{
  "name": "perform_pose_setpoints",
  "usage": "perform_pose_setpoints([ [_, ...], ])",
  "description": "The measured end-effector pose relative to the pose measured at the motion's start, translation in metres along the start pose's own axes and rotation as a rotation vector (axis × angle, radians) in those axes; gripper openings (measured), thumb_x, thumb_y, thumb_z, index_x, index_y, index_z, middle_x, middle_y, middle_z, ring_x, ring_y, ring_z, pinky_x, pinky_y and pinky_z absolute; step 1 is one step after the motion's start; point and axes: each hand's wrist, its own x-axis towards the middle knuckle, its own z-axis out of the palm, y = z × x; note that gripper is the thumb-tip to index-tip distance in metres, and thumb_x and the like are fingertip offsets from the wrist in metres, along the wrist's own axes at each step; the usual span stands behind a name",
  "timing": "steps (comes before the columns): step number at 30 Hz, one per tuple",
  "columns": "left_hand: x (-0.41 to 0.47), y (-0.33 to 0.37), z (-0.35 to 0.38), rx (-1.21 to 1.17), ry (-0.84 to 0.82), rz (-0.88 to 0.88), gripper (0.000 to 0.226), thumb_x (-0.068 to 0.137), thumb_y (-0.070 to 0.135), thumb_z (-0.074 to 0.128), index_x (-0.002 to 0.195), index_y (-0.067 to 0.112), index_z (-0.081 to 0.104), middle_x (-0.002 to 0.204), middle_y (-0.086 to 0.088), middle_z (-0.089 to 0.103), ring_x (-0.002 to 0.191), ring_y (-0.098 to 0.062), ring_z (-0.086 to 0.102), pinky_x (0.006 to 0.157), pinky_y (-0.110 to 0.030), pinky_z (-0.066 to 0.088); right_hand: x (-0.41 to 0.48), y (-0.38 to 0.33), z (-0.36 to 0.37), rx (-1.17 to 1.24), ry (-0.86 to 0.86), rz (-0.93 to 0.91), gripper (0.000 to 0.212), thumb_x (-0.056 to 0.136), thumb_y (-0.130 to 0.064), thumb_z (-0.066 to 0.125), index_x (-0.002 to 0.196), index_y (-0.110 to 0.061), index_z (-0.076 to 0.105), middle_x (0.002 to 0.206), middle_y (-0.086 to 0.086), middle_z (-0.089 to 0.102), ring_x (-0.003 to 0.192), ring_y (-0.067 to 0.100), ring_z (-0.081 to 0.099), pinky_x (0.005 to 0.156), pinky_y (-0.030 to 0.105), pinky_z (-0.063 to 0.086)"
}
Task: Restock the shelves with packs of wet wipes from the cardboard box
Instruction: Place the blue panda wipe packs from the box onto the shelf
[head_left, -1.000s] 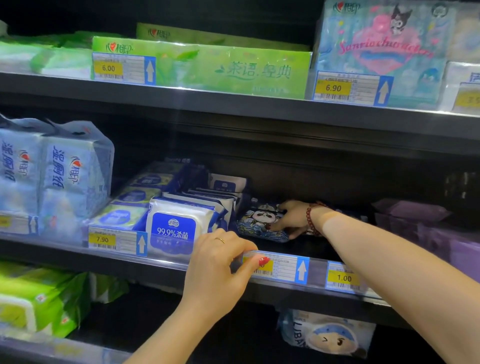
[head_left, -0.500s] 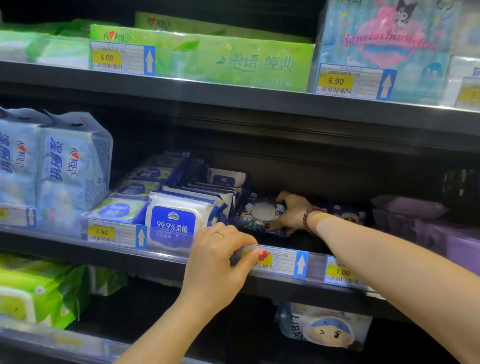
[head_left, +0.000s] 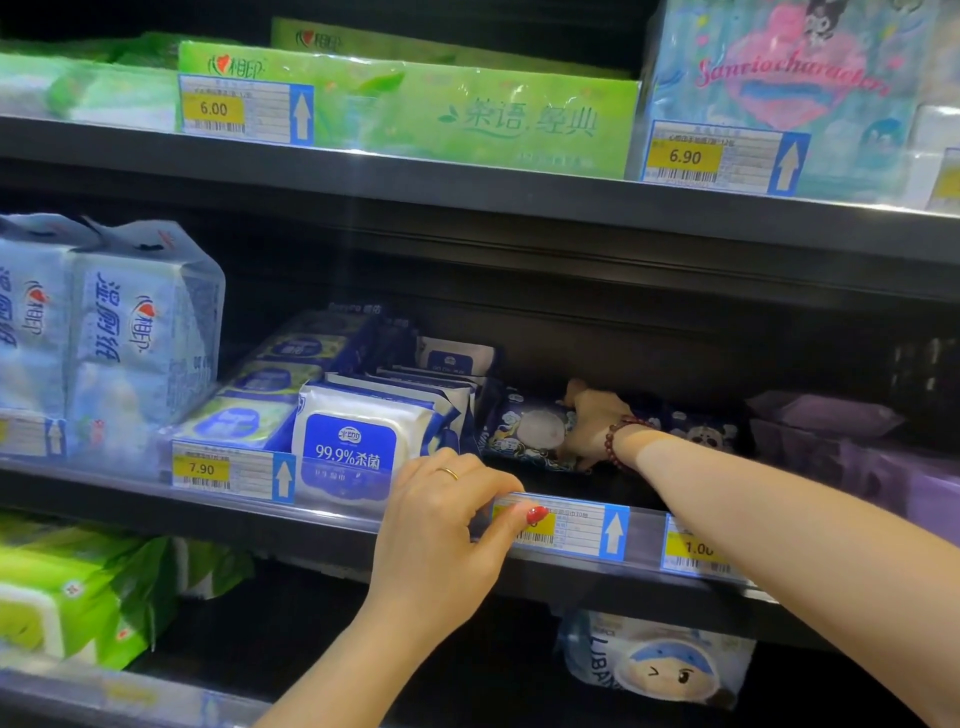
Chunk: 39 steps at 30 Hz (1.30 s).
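Observation:
On the middle shelf my right hand reaches in and grips the right end of a dark blue panda-print wet wipes pack, whose round white lid faces me. Another pack of the same print lies just behind my wrist. My left hand holds the shelf's front rail, fingers curled over the edge and thumb pressed on a price tag. A row of white-and-blue 99.9% wipes packs stands left of the dark pack. The cardboard box is out of view.
Blue tissue bundles fill the shelf's left end and purple packs its right. Green tissue boxes and a cartoon-print bundle sit on the upper shelf. Green packs and a cartoon wipes pack lie below.
My right hand turned the dark pack from its panda face to its white lid and slid it slightly deeper. My left hand stayed on the rail.

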Motion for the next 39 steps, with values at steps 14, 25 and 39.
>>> perform_pose_setpoints([
  [14, -0.001, -0.001, 0.003, 0.013, 0.037, 0.024, 0.024, 0.083, 0.05, 0.055, 0.085, 0.029, 0.066, 0.073, 0.019, 0.058, 0.071, 0.002, 0.044, 0.07, -0.017, 0.039, -0.005, -0.005, 0.001, 0.058, -0.062, -0.027, 0.079, 0.077, -0.029, 0.079, 0.144, -0.018, 0.037, 0.135, 0.011, 0.051, 0.099, 0.029, 0.065, 0.067, 0.036, 0.061],
  [25, -0.002, -0.004, 0.004, 0.021, 0.045, 0.043, 0.026, 0.083, 0.051, 0.054, 0.086, 0.028, 0.066, 0.074, 0.018, 0.06, 0.072, 0.004, 0.045, 0.072, -0.014, 0.036, 0.0, 0.004, 0.0, -0.103, 0.021, -0.066, 0.065, 0.08, -0.023, 0.075, 0.135, -0.009, 0.044, 0.128, 0.015, 0.057, 0.11, 0.031, 0.061, 0.092, 0.036, 0.052],
  [39, -0.001, -0.006, 0.003, 0.018, 0.015, 0.046, 0.025, 0.083, 0.05, 0.056, 0.087, 0.027, 0.067, 0.075, 0.018, 0.061, 0.072, 0.003, 0.044, 0.071, -0.016, 0.038, -0.007, 0.007, -0.013, -0.087, -0.036, -0.104, 0.073, 0.083, -0.032, 0.071, 0.145, -0.014, 0.037, 0.144, 0.008, 0.047, 0.128, 0.025, 0.049, 0.105, 0.029, 0.041],
])
